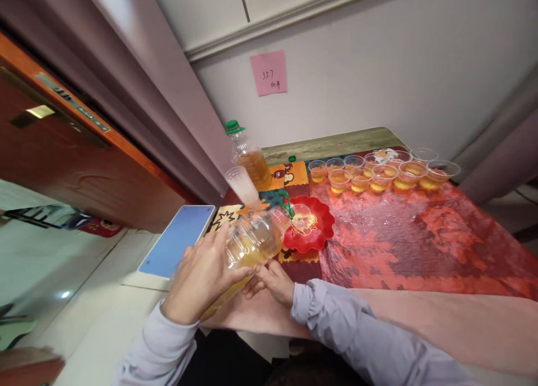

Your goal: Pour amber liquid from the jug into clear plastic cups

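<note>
The large clear plastic bottle of amber liquid point(252, 241) is clasped, tilted, by the fingers of left hand point(202, 274) and right hand point(269, 280), mouth at the small clear cup point(300, 213) on the red scalloped plate point(320, 235); tipped too steeply, the cup could be overfilled.

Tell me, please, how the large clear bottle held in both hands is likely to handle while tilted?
The bottle is probably heavy: both the left hand and the right hand support it. Its thin clear ribbed wall likely flexes under a squeeze. The amber liquid pooled along its lower side may slosh and shift the weight.
</note>
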